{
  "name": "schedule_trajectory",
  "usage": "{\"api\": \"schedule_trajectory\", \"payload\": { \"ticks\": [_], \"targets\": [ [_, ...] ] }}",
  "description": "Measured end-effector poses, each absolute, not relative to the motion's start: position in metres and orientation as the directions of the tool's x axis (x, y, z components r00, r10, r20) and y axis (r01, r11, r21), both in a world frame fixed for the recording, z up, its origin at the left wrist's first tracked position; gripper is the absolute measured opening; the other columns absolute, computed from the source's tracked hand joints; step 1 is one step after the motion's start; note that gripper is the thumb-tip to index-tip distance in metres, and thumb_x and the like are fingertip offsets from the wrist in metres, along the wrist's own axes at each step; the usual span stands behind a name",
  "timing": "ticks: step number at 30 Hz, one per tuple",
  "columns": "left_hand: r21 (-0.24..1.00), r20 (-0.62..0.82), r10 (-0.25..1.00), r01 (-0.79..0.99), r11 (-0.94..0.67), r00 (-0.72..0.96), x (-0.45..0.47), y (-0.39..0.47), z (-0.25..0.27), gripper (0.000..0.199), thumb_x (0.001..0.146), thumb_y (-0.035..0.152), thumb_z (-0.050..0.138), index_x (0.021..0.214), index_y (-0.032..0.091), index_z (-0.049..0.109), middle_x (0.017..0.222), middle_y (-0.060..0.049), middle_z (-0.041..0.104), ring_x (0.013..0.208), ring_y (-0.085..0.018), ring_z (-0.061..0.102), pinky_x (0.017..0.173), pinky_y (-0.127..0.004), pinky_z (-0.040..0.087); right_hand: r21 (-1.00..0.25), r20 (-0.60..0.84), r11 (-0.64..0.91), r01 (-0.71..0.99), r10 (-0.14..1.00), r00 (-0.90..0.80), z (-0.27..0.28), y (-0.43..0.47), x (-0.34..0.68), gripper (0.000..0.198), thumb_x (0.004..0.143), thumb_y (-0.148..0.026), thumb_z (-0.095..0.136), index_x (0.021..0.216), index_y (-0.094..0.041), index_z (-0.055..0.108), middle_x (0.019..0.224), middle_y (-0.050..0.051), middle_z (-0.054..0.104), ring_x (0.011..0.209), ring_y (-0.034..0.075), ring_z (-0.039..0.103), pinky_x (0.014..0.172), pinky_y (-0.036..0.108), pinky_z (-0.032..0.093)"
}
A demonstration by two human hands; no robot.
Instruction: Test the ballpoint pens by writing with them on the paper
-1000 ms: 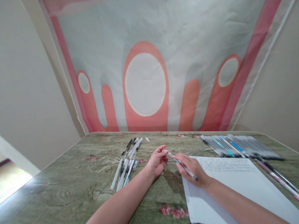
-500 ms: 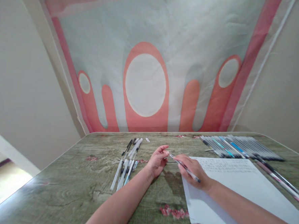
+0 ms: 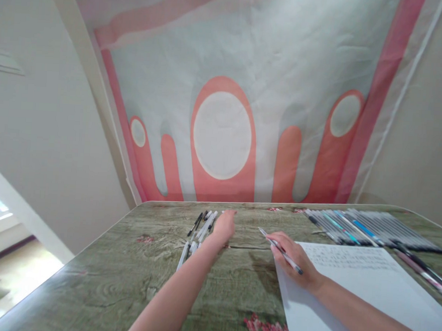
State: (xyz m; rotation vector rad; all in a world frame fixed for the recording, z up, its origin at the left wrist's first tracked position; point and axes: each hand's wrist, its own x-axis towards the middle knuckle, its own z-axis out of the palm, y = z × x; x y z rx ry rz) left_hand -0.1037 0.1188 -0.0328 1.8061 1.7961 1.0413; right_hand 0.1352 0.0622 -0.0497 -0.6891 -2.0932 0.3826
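My right hand [image 3: 293, 260] is closed around a slim pen [image 3: 286, 258], its pointed end facing up and left. It is over the left edge of a white sheet of paper [image 3: 352, 288] with rows of handwriting near its top. My left hand [image 3: 225, 224] reaches over the table just right of a loose group of pens and caps [image 3: 205, 227]. Its fingers look drawn together; anything between them is too small or hidden to make out. My left forearm covers part of the group's near half.
A dense row of grey pens or refills [image 3: 400, 230], with a few blue and teal ones, lies at the back right. Longer dark and pink pens [image 3: 420, 270] lie beside the paper. The wood-patterned table [image 3: 105, 278] meets a wall with a pink-and-grey hanging [image 3: 270, 88].
My left hand has left the pen's tip and moved forward and left toward the small white pieces. My right hand keeps hold of the pen. The view has shifted slightly.
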Motion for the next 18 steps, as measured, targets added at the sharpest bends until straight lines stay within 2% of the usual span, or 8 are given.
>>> {"api": "schedule_trajectory", "payload": {
  "ticks": [2,5,7,9,12,16,18],
  "targets": [
    [0.699,0.249,0.962,0.708,-0.101,-0.108,-0.12,0.129,-0.03,0.023,0.072,0.006,0.053,0.089,0.019,0.062,0.105,-0.011,0.058,0.112,-0.021,0.043,0.097,-0.034,0.025,-0.501,0.65,0.801,0.328,0.598,-0.469,-0.05,0.063,0.135,0.028,0.085,-0.022,0.04,0.112,-0.021,0.048,0.105,0.008,0.055,0.097,0.018,0.054,0.084,0.032,0.045],
    [0.668,0.264,0.959,0.737,-0.104,-0.103,-0.135,0.141,-0.03,0.015,0.069,0.005,0.055,0.062,0.017,0.06,0.082,-0.013,0.061,0.108,-0.026,0.045,0.097,-0.039,0.023,-0.503,0.649,0.803,0.32,0.596,-0.473,-0.05,0.063,0.135,0.029,0.085,-0.023,0.04,0.112,-0.022,0.048,0.105,0.008,0.055,0.095,0.018,0.054,0.081,0.031,0.046],
    [0.651,0.278,0.956,0.75,-0.117,-0.091,-0.14,0.145,-0.03,0.021,0.067,0.004,0.058,0.05,0.017,0.054,0.07,-0.013,0.059,0.105,-0.028,0.047,0.096,-0.039,0.024,-0.511,0.647,0.8,0.314,0.598,-0.473,-0.05,0.063,0.136,0.029,0.084,-0.023,0.04,0.112,-0.022,0.048,0.105,0.008,0.055,0.093,0.018,0.055,0.08,0.03,0.046],
    [0.639,0.296,0.952,0.756,-0.139,-0.075,-0.14,0.146,-0.03,0.026,0.066,0.004,0.059,0.045,0.017,0.049,0.065,-0.012,0.057,0.102,-0.027,0.049,0.094,-0.037,0.026,-0.52,0.647,0.798,0.305,0.602,-0.468,-0.049,0.063,0.136,0.029,0.084,-0.023,0.04,0.112,-0.022,0.049,0.105,0.008,0.055,0.093,0.018,0.055,0.08,0.03,0.046],
    [0.631,0.327,0.943,0.756,-0.177,-0.052,-0.132,0.14,-0.028,0.022,0.067,0.006,0.059,0.05,0.018,0.05,0.068,-0.011,0.058,0.098,-0.024,0.051,0.092,-0.034,0.03,-0.56,0.638,0.778,0.283,0.624,-0.451,-0.049,0.063,0.135,0.027,0.084,-0.024,0.041,0.109,-0.021,0.05,0.104,0.007,0.056,0.094,0.018,0.054,0.081,0.031,0.044],
    [0.659,0.346,0.937,0.721,-0.212,-0.04,-0.103,0.119,-0.034,0.005,0.075,0.017,0.056,0.07,0.02,0.056,0.074,-0.007,0.059,0.083,-0.019,0.056,0.08,-0.031,0.039,-0.705,0.56,0.662,0.253,0.739,-0.374,-0.05,0.066,0.133,0.022,0.083,-0.029,0.044,0.101,-0.02,0.053,0.088,0.005,0.06,0.078,0.017,0.056,0.07,0.029,0.045],
    [0.818,0.267,0.963,0.538,-0.201,-0.046,-0.084,0.106,-0.043,0.004,0.078,0.023,0.052,0.08,0.02,0.055,0.075,-0.004,0.06,0.068,-0.015,0.058,0.065,-0.025,0.043,-0.78,0.512,0.584,0.223,0.802,-0.309,-0.051,0.07,0.132,0.021,0.081,-0.033,0.048,0.095,-0.018,0.055,0.079,0.003,0.061,0.069,0.015,0.056,0.063,0.027,0.045]
  ]
}}
